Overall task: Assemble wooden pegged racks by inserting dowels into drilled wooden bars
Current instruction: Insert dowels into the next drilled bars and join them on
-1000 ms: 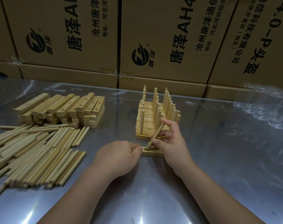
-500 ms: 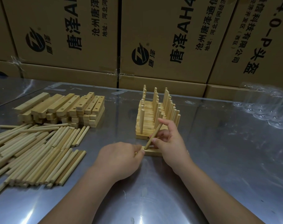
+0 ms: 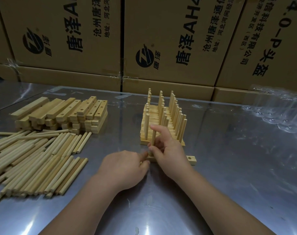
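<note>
Right hand (image 3: 169, 153) pinches dowel (image 3: 153, 139) upright at left end of bar (image 3: 191, 159), left hand (image 3: 125, 168) grips that end, bar flat on table (image 3: 237, 175) just near of racks (image 3: 161, 119).

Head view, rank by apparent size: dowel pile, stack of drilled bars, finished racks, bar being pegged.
1. dowel pile
2. stack of drilled bars
3. finished racks, nearly alike
4. bar being pegged, mostly hidden

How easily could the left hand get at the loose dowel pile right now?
Probably yes. The left hand sits just right of the dowel pile, with only bare table between. It would first have to release the bar, whose left end its fingers seem to hold.
</note>
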